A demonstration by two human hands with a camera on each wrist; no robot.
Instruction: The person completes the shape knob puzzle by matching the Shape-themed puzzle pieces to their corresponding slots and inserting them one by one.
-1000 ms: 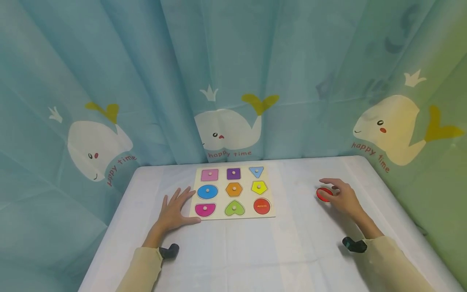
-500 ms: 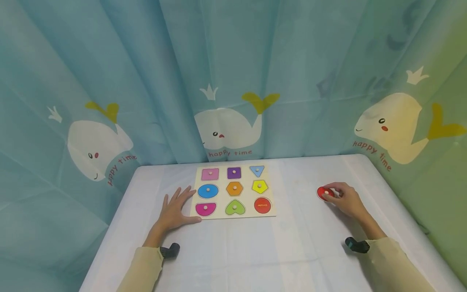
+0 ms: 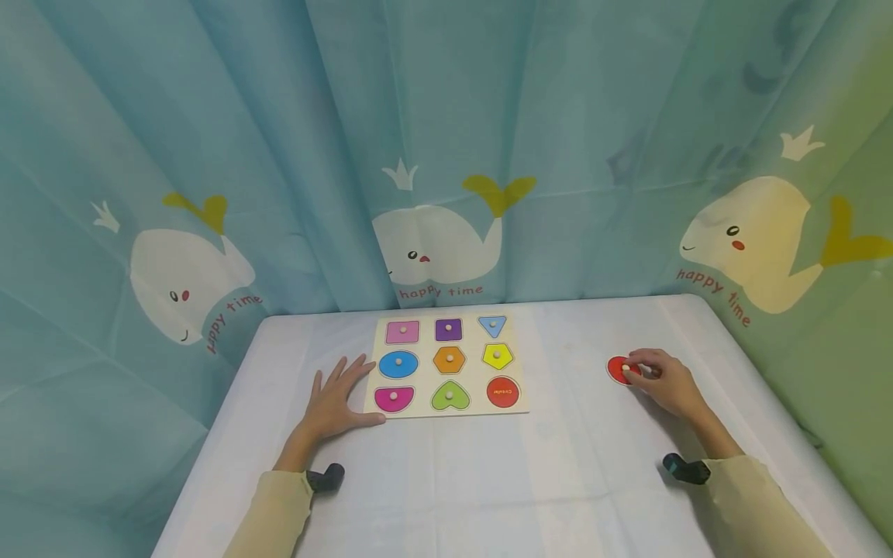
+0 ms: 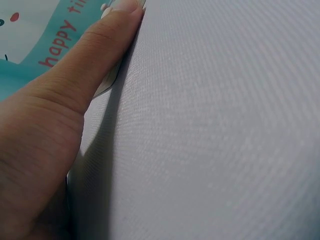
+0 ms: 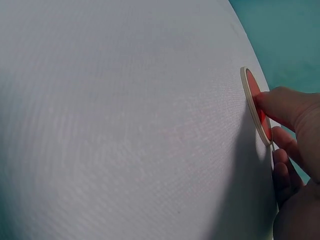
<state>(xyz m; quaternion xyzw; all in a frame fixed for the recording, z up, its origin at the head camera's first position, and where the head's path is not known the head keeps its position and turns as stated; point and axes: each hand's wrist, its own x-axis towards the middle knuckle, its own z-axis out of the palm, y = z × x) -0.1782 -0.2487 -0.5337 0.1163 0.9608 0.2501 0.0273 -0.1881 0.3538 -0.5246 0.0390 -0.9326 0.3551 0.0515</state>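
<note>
A cream shape-puzzle board [image 3: 426, 347] lies toward the back of the table. Knobbed pieces of several colours sit in it, such as the green heart [image 3: 449, 397] and blue oval [image 3: 398, 365]. At its near right corner is a bare red round recess [image 3: 504, 392] with printed lettering. My left hand [image 3: 335, 403] rests with fingers spread at the board's left edge, its thumb [image 4: 95, 55] along the front corner. Off to the right, my right hand [image 3: 670, 384] pinches the knob of a red round puzzle piece [image 3: 617, 370]; this piece's pale rim [image 5: 256, 112] shows in the right wrist view.
A white cloth covers the table [image 3: 488, 488]. Blue-green curtains [image 3: 446, 116] printed with whales hang close behind and along the sides. A dark wrist camera [image 3: 325, 478] sits by the left cuff and another wrist camera [image 3: 687, 469] by the right one.
My right fingers have come down from over the red round piece and closed on its knob. The piece has barely moved. My left hand and the board stay in place.
</note>
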